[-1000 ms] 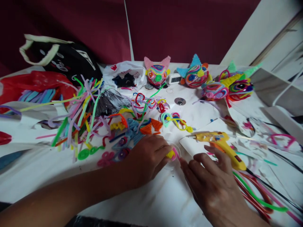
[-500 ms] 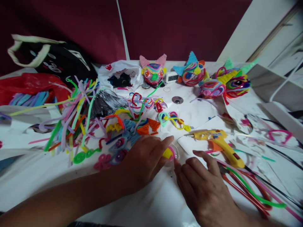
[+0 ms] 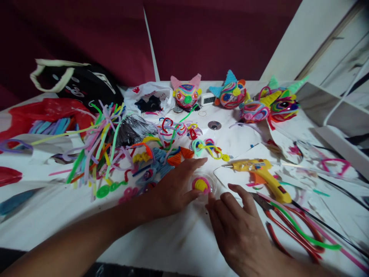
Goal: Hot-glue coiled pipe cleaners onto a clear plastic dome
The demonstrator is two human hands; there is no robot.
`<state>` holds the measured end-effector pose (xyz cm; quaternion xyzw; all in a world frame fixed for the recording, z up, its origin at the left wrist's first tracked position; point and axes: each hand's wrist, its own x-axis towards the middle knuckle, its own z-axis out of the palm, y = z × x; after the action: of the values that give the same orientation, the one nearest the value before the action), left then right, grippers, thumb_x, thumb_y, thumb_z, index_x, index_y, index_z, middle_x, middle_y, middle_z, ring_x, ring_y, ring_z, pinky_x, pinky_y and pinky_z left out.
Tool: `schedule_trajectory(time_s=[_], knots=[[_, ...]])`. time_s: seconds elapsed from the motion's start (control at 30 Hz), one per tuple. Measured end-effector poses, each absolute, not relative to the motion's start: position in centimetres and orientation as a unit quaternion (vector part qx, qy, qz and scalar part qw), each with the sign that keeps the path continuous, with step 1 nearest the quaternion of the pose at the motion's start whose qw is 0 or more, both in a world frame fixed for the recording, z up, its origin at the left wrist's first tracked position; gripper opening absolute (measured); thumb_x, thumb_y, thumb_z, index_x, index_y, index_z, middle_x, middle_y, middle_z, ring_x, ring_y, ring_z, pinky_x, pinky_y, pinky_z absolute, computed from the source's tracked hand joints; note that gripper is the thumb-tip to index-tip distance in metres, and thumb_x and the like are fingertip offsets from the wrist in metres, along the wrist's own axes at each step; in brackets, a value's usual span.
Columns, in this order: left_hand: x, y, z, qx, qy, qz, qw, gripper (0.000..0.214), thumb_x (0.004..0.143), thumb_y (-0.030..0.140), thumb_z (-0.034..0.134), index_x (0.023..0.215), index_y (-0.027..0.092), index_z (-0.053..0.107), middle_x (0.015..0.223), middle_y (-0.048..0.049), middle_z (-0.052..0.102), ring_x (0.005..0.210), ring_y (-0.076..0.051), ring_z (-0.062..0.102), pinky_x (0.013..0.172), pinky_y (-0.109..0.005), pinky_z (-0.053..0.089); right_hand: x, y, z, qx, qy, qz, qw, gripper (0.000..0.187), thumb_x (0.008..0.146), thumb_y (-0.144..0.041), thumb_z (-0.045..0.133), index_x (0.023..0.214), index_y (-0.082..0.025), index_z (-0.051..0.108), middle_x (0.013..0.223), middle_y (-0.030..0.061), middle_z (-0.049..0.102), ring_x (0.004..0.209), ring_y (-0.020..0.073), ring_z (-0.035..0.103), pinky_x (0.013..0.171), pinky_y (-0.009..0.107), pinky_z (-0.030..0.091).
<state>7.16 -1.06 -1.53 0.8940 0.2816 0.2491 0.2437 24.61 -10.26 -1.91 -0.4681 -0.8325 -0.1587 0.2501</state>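
A coil of yellow and pink pipe cleaner (image 3: 200,185) sits on a clear round plastic piece (image 3: 213,184) on the table. My left hand (image 3: 175,188) lies around its left side, thumb and forefinger spread apart. The left thumb tip touches the coil's lower edge, while the forefinger stretches past its top. At the lower right, my right hand (image 3: 238,221) is palm down with fingers partly bent and apart. One right fingertip meets the clear piece's lower right edge. Beyond my right fingers lies a yellow hot glue gun (image 3: 259,171).
Red-handled pliers (image 3: 288,223) lie right of my right hand, among cords. Loose pipe cleaners (image 3: 99,142) pile at the left beside a red plastic bag (image 3: 52,111). Several decorated animal heads, one with pink ears (image 3: 187,94), stand at the back near a small digital timer (image 3: 207,99).
The left thumb and forefinger have spread wider, uncovering more of the coil. The camera view has shifted, with the table appearing slightly lower at the back.
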Motion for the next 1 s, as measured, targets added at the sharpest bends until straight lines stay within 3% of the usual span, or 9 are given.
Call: schedule_trajectory(time_s=[0.17,0.33,0.53,0.7,0.87,1.0], knots=[[7.0,-1.3,-1.2,0.882,0.302,0.230,0.280,0.065,0.092,0.032,0.052,0.147,0.025,0.018,0.128,-0.0101,0.057,0.114,-0.021,0.059,0.098,-0.038,0.049,23.7,-10.1,-2.7,-0.478,-0.813,-0.171,0.284,0.027,0.089,-0.008,0.043,0.080,-0.013,0.068,0.067,0.0031,0.058,0.073,0.0186,0.046,0.099,0.045,0.034],[6.8,-0.9,-1.9,0.881,0.328,0.234,0.247,0.067,0.088,0.028,0.055,0.146,0.030,0.020,0.120,-0.0056,0.064,0.107,-0.020,0.063,0.092,-0.034,0.052,23.3,-9.3,-3.2,-0.460,-0.792,-0.223,0.334,0.031,0.086,-0.007,0.043,0.065,-0.015,0.064,0.059,0.0028,0.054,0.069,0.0185,0.043,0.101,0.043,0.031],[6.8,-0.6,-2.8,0.874,0.351,0.255,0.221,0.067,0.085,0.034,0.057,0.143,0.030,0.025,0.111,-0.0025,0.068,0.100,-0.020,0.067,0.086,-0.030,0.055,23.7,-8.5,-3.0,-0.463,-0.793,-0.233,0.320,0.025,0.078,-0.005,0.048,0.060,-0.017,0.059,0.056,0.0008,0.047,0.068,0.0174,0.041,0.105,0.043,0.023],[7.5,-2.0,-2.6,0.861,0.398,0.276,0.152,0.061,0.085,0.036,0.056,0.140,0.025,0.032,0.106,-0.0070,0.067,0.092,-0.022,0.068,0.080,-0.035,0.058,24.6,-8.1,-2.0,-0.462,-0.815,-0.224,0.270,0.019,0.078,-0.009,0.057,0.061,-0.018,0.058,0.055,-0.0009,0.047,0.067,0.0168,0.040,0.106,0.045,0.020],[8.1,-2.8,-2.3,0.869,0.403,0.276,0.079,0.059,0.087,0.033,0.052,0.140,0.022,0.029,0.110,-0.0111,0.064,0.093,-0.025,0.067,0.077,-0.038,0.059,25.4,-7.9,-1.3,-0.463,-0.830,-0.201,0.237,0.019,0.080,-0.011,0.062,0.062,-0.019,0.058,0.058,-0.0014,0.052,0.071,0.0173,0.043,0.106,0.047,0.019],[7.0,-2.1,-2.2,0.915,0.303,0.256,0.078,0.068,0.081,0.034,0.058,0.141,0.022,0.029,0.125,-0.0131,0.059,0.107,-0.029,0.062,0.087,-0.040,0.056,25.4,-7.9,-1.5,-0.468,-0.825,-0.193,0.249,0.023,0.081,-0.012,0.062,0.061,-0.020,0.056,0.058,-0.0020,0.052,0.070,0.0168,0.043,0.106,0.045,0.022]])
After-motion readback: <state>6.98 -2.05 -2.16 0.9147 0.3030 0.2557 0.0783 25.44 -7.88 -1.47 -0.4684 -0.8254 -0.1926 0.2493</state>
